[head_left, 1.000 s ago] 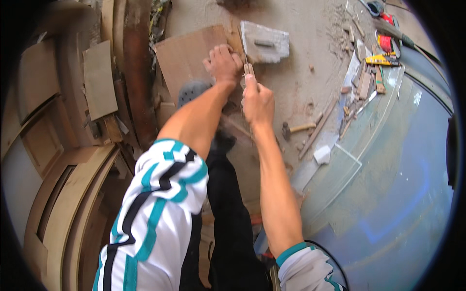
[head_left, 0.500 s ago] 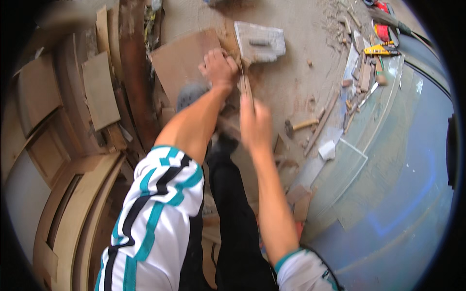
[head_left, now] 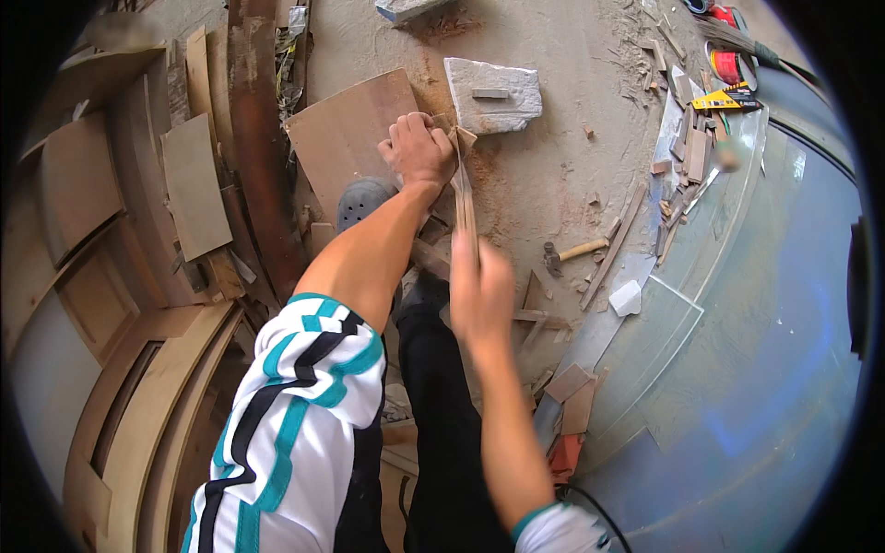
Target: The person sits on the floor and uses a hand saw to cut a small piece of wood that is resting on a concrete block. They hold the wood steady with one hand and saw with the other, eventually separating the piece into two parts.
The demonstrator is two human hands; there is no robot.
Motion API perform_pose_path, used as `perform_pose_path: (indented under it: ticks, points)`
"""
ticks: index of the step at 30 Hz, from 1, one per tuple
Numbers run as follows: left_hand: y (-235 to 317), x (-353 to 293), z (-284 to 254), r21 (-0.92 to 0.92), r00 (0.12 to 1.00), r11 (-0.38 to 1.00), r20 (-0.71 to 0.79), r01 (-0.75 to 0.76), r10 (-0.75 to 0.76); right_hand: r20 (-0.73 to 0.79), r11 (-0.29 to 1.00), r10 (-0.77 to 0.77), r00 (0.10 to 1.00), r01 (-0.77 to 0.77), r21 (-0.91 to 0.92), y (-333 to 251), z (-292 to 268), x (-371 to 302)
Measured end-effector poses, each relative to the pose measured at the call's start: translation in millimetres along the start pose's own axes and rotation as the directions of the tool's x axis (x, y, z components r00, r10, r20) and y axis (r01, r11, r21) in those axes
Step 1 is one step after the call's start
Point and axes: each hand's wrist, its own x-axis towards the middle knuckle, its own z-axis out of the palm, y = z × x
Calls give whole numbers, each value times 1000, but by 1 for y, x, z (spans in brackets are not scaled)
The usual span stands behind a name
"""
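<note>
Soft, fairly bright light falls evenly over the dusty floor (head_left: 553,198), with faint shadows. A bluish streak of glare crosses the glass (head_left: 747,369) at right. The right hand (head_left: 483,293) and its tool (head_left: 465,205) are smeared by blur; the left hand (head_left: 421,152) looks sharper. The boards (head_left: 161,415) bend toward the black fisheye rim, and the trousers (head_left: 441,405) sink into near-black.

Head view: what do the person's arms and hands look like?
The left sleeve is white with teal and black stripes, edged in teal; the right sleeve is white, also teal-edged. The left hand and blurred right hand look gloveless.
</note>
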Motion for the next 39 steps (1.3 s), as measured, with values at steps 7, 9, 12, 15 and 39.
perform_pose_path:
  ticks: [7,9,12,15,39]
  points:
    - [3,-8,-1,29,1000,999,17,25,-25,-66,970,-228,971,220,-105,46,1,11]
    - [13,-8,7,17,1000,1000,-2,-22,22,25,1000,19,1000,-20,14,37,14,90]
    - [9,-5,-1,2,999,1000,45,-13,13,-22,998,48,999,-47,36,22,13,66]
    - [3,-6,-5,21,1000,1000,6,-1,1,35,1000,12,999,-12,3,-7,-28,-50]
    - [8,-20,-4,23,997,1000,71,-20,19,78,975,211,974,-216,60,-38,-66,-83]
